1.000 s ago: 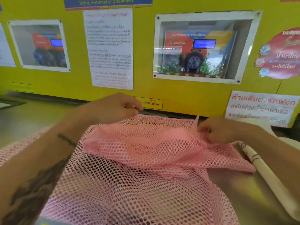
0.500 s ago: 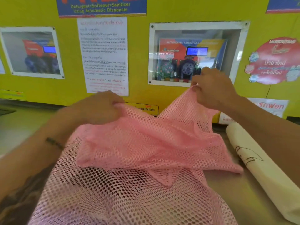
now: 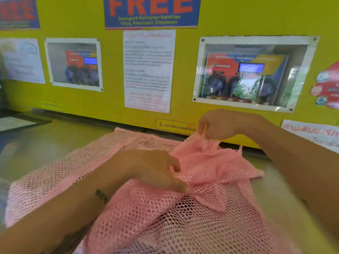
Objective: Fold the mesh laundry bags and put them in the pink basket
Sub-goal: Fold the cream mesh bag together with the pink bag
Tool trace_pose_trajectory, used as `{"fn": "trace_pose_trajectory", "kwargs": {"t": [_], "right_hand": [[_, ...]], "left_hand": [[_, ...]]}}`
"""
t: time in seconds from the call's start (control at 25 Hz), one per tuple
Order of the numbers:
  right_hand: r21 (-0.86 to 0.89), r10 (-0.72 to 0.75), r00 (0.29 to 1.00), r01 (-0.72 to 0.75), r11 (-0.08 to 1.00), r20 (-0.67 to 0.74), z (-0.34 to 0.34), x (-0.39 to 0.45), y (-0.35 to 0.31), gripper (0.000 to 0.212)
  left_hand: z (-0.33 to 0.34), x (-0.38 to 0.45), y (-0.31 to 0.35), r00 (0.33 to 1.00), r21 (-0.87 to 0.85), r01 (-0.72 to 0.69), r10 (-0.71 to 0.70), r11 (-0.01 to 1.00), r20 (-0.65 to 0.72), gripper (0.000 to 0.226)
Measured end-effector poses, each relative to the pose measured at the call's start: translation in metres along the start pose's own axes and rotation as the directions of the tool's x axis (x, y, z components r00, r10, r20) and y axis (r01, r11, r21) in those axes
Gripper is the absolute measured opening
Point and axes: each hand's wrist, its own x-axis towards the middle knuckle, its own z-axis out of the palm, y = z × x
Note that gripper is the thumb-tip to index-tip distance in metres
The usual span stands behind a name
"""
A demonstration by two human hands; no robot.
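Head view: right hand (image 3: pixel 222 125) pinches a mesh bag (image 3: pixel 211 173) edge; left hand (image 3: pixel 157 169), fingers loosely spread, presses it onto the worktop (image 3: pixel 45 143).

The mesh laundry bags (image 3: pixel 183 226) are pale pink all over, an open net of small round holes with the grey-green countertop (image 3: pixel 45 149) showing through them. Behind stands a bright yellow wall (image 3: pixel 229 19), and on it a blue poster (image 3: pixel 152 11) with big orange-red letters and yellowish small print. Below that hangs a white notice (image 3: pixel 149 70) with black and red lines of text.
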Motion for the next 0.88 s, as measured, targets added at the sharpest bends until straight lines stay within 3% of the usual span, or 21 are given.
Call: {"fn": "trace_pose_trajectory", "kwargs": {"t": [0.04, 0.12, 0.16, 0.2, 0.28, 0.36, 0.44, 0.48, 0.52, 0.6, 0.68, 0.72, 0.8, 0.88], "right_hand": [[-0.005, -0.009, 0.993, 0.01, 1.0, 0.121, 0.006, -0.006, 0.0, 0.037], [-0.065, 0.019, 0.96, -0.001, 0.998, 0.278, 0.028, -0.015, 0.002, 0.052], [-0.083, 0.026, 0.962, -0.004, 0.997, 0.271, 0.041, -0.016, 0.004, 0.053], [-0.072, 0.017, 0.973, -0.001, 0.997, 0.229, 0.053, -0.013, 0.008, 0.045], [-0.019, -0.006, 0.998, 0.007, 1.0, 0.066, 0.066, -0.006, 0.015, 0.016], [0.034, 0.055, 0.975, -0.048, 0.998, -0.217, 0.055, 0.002, 0.021, 0.02], [0.14, 0.143, 0.818, -0.077, 0.987, -0.557, 0.034, 0.012, 0.021, 0.019], [0.224, 0.194, 0.738, -0.06, 0.973, -0.647, 0.021, 0.019, 0.016, 0.016], [0.319, 0.238, 0.709, -0.019, 0.948, -0.664, 0.009, 0.027, 0.008, 0.012], [0.531, 0.27, 0.804, 0.066, 0.845, -0.53, -0.005, 0.043, -0.017, 0.008], [0.627, 0.205, 0.93, 0.034, 0.778, -0.305, -0.003, 0.058, -0.049, 0.01], [0.629, 0.182, 0.957, 0.0, 0.777, -0.225, 0.002, 0.067, -0.062, 0.01], [0.645, 0.206, 0.954, -0.018, 0.764, -0.218, 0.012, 0.091, -0.086, 0.012], [0.729, 0.266, 0.911, 0.053, 0.683, -0.315, 0.014, 0.112, -0.111, 0.014]], "left_hand": [[0.006, 0.003, 0.0, 1.0, 0.045, -0.012, 0.012, 0.999, -0.003, 0.065], [0.007, 0.009, -0.003, 0.983, 0.055, -0.108, 0.115, 0.993, -0.142, 0.026], [0.003, 0.01, -0.005, 0.957, 0.014, -0.163, 0.162, 0.987, -0.24, 0.012], [-0.004, 0.009, -0.008, 0.936, -0.034, -0.189, 0.17, 0.981, -0.307, 0.015], [-0.022, -0.001, -0.014, 0.91, -0.092, -0.211, 0.161, 0.973, -0.383, 0.024], [-0.037, -0.011, -0.029, 0.894, -0.15, -0.215, 0.133, 0.965, -0.428, 0.027], [-0.048, -0.025, -0.05, 0.886, -0.296, -0.245, 0.089, 0.923, -0.455, 0.032], [-0.052, -0.03, -0.061, 0.882, -0.38, -0.251, 0.048, 0.89, -0.468, 0.033], [-0.055, -0.034, -0.074, 0.872, -0.452, -0.25, -0.004, 0.857, -0.49, 0.034], [-0.061, -0.037, -0.103, 0.839, -0.526, -0.206, -0.129, 0.825, -0.529, 0.038], [-0.059, -0.038, -0.132, 0.836, -0.577, -0.123, -0.229, 0.807, -0.499, 0.043], [-0.054, -0.039, -0.144, 0.853, -0.607, -0.079, -0.262, 0.79, -0.451, 0.047], [-0.042, -0.04, -0.167, 0.879, -0.678, -0.021, -0.31, 0.735, -0.363, 0.056], [-0.037, -0.043, -0.186, 0.866, -0.707, -0.011, -0.347, 0.707, -0.361, 0.06]]}}
